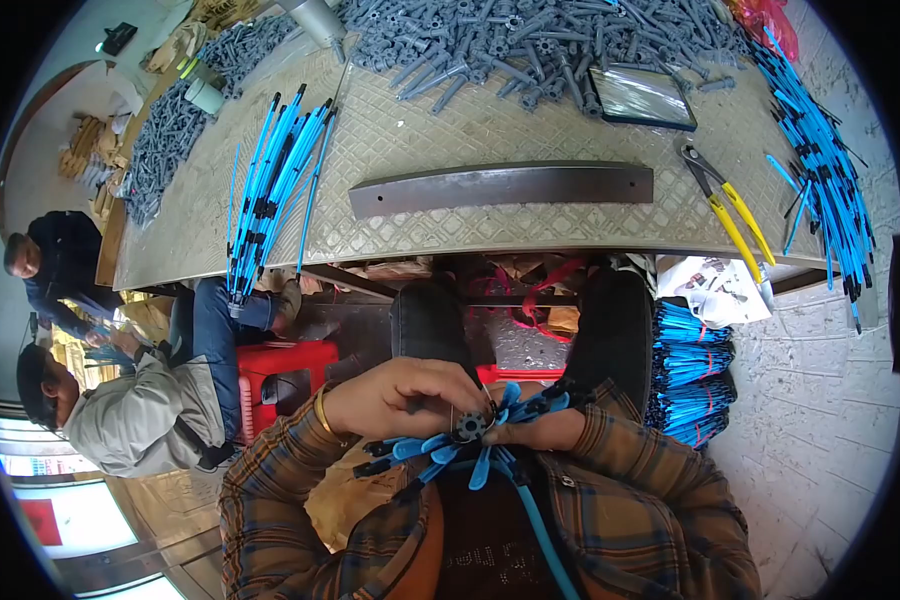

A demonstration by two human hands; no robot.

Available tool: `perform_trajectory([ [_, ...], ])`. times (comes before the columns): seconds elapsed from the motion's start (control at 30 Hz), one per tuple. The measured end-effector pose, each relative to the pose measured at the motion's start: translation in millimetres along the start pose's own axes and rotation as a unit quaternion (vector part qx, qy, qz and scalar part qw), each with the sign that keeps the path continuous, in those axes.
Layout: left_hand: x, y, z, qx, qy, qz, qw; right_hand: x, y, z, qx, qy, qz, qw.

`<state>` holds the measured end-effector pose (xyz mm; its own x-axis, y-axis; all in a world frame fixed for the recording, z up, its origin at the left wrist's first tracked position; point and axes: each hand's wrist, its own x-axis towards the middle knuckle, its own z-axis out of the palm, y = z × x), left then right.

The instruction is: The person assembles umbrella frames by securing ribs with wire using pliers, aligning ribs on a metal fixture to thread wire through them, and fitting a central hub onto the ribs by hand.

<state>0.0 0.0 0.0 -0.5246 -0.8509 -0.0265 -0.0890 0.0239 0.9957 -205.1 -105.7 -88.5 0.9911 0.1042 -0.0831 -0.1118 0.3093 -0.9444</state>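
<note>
In front of my chest is a dark grey umbrella runner (469,427) with a notched round head. Blue umbrella ribs (438,453) with black ends fan out around it, and one long blue strip (542,535) hangs down toward my lap. My right hand (542,430) is closed around the runner and ribs from the right, its thumb by the notched head. From the left, my left hand (405,398) has bent fingers pinched together at the runner's upper edge. A thin pale line, perhaps wire, shows by these fingertips; what they pinch is hidden.
On the table ahead lie a dark metal bar (505,187), yellow-handled pliers (727,210), a phone-like slab (642,97) and heaped grey runners (530,45). Blue rib bundles lie left (275,190) and right (820,160). Two people (135,405) work at left beside a red stool (270,375).
</note>
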Motion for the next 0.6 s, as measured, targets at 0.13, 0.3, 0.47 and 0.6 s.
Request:
perform_trajectory([
  [0.13,3.6,19.8,5.7,-0.173,0.094,-0.145,0.970,-2.0,-9.6,1.1,0.098,0.043,-0.019,0.994],
  [0.3,4.0,21.1,8.7,-0.172,0.112,-0.133,0.970,1.0,-12.0,1.0,0.108,0.042,-0.026,0.993],
  [0.47,12.7,30.0,9.5,0.052,0.115,-0.081,0.989,4.8,-6.2,0.7,0.124,0.036,-0.028,0.991],
  [0.6,14.7,32.8,12.8,0.240,0.131,-0.028,0.962,7.3,-5.8,-0.7,0.113,0.021,-0.036,0.993],
])
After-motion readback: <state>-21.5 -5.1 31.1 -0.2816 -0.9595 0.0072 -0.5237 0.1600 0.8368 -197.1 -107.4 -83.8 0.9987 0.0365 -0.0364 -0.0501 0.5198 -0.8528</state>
